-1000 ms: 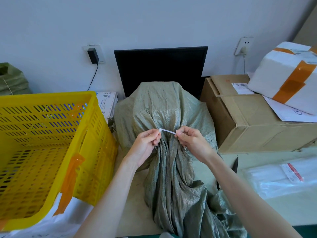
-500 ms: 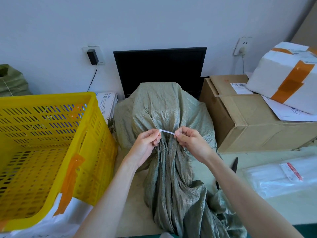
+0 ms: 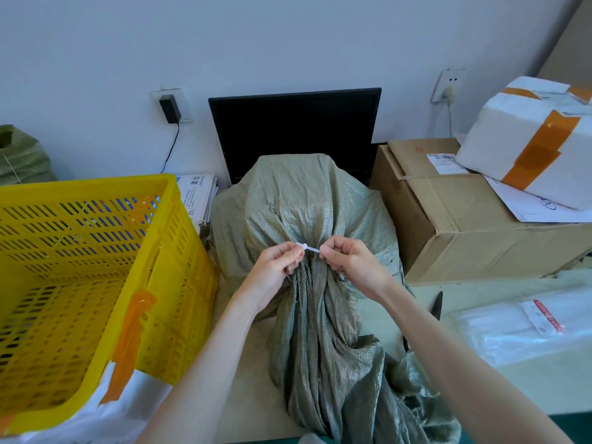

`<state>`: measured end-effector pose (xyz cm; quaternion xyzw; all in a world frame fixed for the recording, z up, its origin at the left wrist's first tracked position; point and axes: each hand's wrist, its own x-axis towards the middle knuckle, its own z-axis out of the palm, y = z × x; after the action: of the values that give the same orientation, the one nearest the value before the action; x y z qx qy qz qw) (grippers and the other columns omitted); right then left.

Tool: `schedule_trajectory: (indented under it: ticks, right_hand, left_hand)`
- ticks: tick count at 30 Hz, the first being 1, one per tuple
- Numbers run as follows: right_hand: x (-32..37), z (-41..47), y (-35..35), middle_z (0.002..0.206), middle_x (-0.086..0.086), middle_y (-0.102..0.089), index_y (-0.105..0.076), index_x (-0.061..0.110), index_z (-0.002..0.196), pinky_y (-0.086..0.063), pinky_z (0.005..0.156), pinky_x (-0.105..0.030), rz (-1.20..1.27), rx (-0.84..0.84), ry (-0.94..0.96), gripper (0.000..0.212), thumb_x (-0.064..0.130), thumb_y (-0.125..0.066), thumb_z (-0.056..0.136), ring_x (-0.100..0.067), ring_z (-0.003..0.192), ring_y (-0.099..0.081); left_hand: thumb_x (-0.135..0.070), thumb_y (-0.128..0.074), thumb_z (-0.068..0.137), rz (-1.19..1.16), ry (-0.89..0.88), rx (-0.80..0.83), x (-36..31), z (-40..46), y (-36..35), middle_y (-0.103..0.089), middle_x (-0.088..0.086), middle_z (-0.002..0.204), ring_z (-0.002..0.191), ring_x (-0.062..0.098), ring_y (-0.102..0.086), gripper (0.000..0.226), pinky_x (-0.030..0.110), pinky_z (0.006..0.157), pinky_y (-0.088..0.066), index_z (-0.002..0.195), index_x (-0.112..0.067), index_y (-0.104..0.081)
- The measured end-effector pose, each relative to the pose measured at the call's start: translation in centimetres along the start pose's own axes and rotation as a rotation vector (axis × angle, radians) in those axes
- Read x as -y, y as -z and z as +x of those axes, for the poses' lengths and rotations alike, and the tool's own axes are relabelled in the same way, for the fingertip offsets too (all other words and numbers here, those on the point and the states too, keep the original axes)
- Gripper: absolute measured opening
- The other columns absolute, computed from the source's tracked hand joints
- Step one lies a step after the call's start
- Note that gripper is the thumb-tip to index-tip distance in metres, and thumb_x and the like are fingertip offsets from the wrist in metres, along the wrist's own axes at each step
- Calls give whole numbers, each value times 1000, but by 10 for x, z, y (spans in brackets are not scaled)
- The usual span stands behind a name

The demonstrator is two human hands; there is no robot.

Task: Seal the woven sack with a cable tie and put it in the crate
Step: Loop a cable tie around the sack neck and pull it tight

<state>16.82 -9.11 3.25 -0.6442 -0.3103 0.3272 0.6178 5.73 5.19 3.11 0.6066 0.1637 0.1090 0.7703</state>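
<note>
Grey-green woven sack (image 3: 304, 203), white cable tie (image 3: 308, 248), yellow slotted crate (image 3: 96, 251), black monitor (image 3: 294, 129)

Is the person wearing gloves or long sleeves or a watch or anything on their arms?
No. Both forearms are bare as far as the picture shows, with no sleeves in view. The left hand and the right hand have no gloves, and no watch, bracelet or ring shows on either one.

We see our two forearms bare from the bottom edge up to the wrists, with no sleeve in view. Our left hand (image 3: 275, 267) and right hand (image 3: 352, 265) wear no gloves, rings or watch.
</note>
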Motion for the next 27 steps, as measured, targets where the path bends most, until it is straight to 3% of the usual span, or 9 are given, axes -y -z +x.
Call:
schedule_trajectory:
  ticks: [8,11,15,22,27]
  right_hand:
    - [-2,0,-6,57,5,-32,-51,12,78,-21,50,-19,64,-14,-12,24,9,-42,100,-7,51,-25]
    - [-8,1,-4,58,6,-30,-50,11,81,-24,50,-18,167,-32,-31,23,8,-37,101,-6,51,-24]
    - [-15,2,-1,60,5,-30,-49,12,81,-22,52,-21,225,-38,-43,24,9,-36,101,-7,52,-24]
    - [-17,-1,-6,61,7,-32,-46,10,86,-25,54,-20,164,-43,-7,17,8,-38,101,-6,53,-27]
    - [-20,-2,-1,60,8,-30,-53,13,108,-27,55,-17,249,-15,9,21,4,-36,100,-7,54,-28]
  left_hand:
    - [-22,-53,96,379,-33,-40,-6,1,-12,-50,-14,64,56,-5,-46,17,18,64,-35,92,-12,-67]
    - [-20,-56,95,361,-27,-57,-5,2,-13,-59,-10,75,67,-6,-54,12,14,68,-41,94,-14,-66]
    - [-18,-56,95,359,15,-86,1,-1,-9,-62,-1,84,79,8,-56,13,20,79,-45,96,-12,-67]
    - [-18,-62,90,328,66,-107,-3,2,-5,-57,-2,71,67,9,-47,13,20,68,-41,90,-8,-70]
    - [-20,-67,87,352,90,-95,-7,4,-6,-49,-5,61,57,8,-40,14,23,62,-33,85,-7,-70]
